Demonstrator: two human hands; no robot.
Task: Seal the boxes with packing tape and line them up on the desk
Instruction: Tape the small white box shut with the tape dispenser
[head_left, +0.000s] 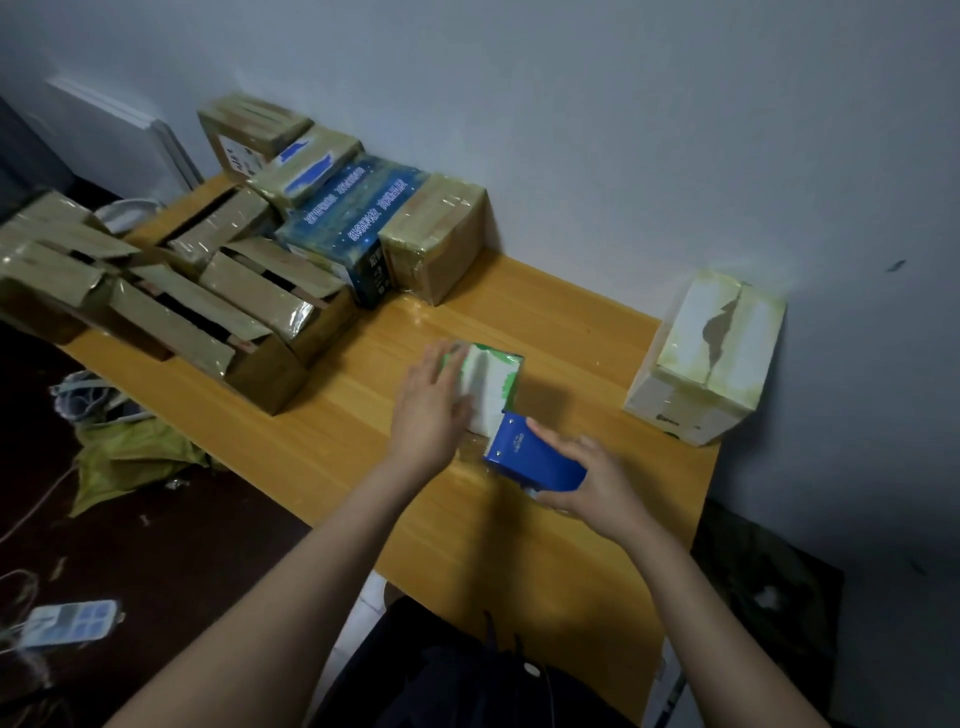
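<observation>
On the wooden tabletop the left grip lies flat, fingers straight, on a small white-and-green box, while the right grip holds a blue tape dispenser against the box's near end. A row of taped boxes stands along the far wall (open-flapped brown ones crowd in front), and a white box sits apart by the right wall.
</observation>
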